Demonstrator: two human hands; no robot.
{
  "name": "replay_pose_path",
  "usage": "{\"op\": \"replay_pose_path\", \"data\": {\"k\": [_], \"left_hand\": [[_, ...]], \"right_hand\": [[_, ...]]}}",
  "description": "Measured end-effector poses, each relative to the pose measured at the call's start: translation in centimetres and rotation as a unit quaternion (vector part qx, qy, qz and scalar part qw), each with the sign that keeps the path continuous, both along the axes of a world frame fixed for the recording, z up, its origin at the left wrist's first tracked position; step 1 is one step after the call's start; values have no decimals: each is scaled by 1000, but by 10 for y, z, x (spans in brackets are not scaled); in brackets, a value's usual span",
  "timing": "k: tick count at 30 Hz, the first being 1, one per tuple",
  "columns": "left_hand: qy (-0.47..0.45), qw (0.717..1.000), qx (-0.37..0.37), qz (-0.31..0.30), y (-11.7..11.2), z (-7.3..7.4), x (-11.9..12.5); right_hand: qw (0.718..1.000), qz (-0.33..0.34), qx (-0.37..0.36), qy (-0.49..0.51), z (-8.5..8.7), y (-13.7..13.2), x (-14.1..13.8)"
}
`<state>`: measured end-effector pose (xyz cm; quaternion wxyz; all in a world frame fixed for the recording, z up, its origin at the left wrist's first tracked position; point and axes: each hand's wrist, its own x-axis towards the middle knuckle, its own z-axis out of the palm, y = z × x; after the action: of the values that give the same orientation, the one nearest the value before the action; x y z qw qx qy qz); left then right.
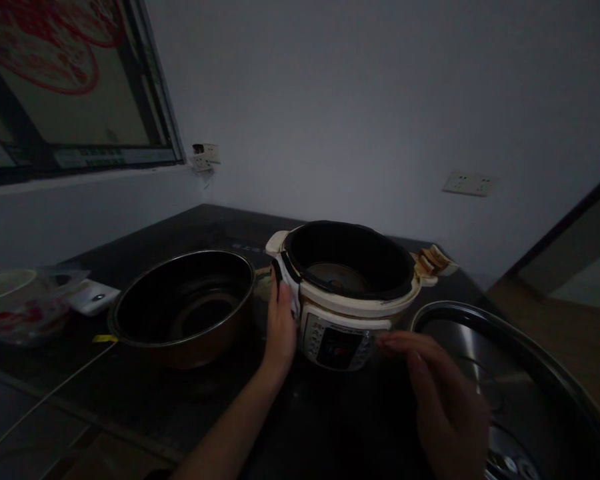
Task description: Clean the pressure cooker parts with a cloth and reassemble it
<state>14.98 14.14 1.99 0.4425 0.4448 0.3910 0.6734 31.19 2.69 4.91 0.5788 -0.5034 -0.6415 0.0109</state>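
Elec. cooker [350, 305] flanked by both hands on dark countertop [330, 413].
Cooker is set nr countertop's back-right corner; round dark-rimmed metal item [475, 353] is placed by R edge, pan [180, 293] set L of cooker, twd front edge. L hand [279, 330] is laid along cooker's L side, fingers extended over whitish cloth [295, 300]; firmness of grip can't be told. R hand [437, 387] is held nr control panel [339, 345], fingers together, narrow; contact can't be told.

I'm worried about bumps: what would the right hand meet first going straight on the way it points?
Most likely the control panel on the front of the cooker; depth is unclear, so the right hand may already touch it.
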Motion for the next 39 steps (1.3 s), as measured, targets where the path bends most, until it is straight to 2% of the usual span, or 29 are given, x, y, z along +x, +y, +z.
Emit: {"op": "replay_pose_path", "data": {"k": [3, 7, 11, 15, 17, 19, 21, 24, 26, 30, 32, 34, 36, 38, 39], "left_hand": [[140, 985, 101, 21, -28, -5, 12], [280, 933, 226, -13, -49, -19, 17], [377, 862, 339, -7, -31, -41, 1], [445, 753, 484, 15, 7, -51, -25], [450, 704, 549, 6, 23, -47, -35], [447, 676, 586, -16, 30, -38, -38], [453, 664, 592, -52, 27, -24, -35], [484, 662, 562, -111, 9, -1, -20], [520, 641, 554, -110, -4, 13, -6], [583, 560, 588, -38, -18, 30, 25], [601, 521, 606, -15, -19, 34, 41], [631, 467, 620, 9, -17, 32, 56], [678, 386, 625, 32, -16, 21, 68], [717, 298, 629, 43, -17, 1, 74], [719, 278, 636, 39, -17, -13, 74]], "right_hand": [[998, -42, 42, -28, 6, 12, 1], [993, -83, 58, -67, 8, 31, 3], [994, -82, 51, -49, 5, 43, 6], [997, -65, 23, -33, 2, 46, 11], [998, -55, 11, -14, 1, 45, 13], [999, -51, 4, 12, 1, 44, 15], [998, -52, -5, 36, 2, 43, 17], [997, -44, -26, 52, 5, 41, 20], [998, -37, -36, 48, 7, 40, 22], [999, -24, -35, 30, 11, 40, 28], [999, -17, -42, 20, 13, 39, 30], [998, -8, -54, 15, 16, 39, 33], [998, -5, -61, 3, 18, 39, 35], [998, -9, -55, -21, 19, 41, 36], [998, -12, -49, -37, 19, 42, 37]]}}
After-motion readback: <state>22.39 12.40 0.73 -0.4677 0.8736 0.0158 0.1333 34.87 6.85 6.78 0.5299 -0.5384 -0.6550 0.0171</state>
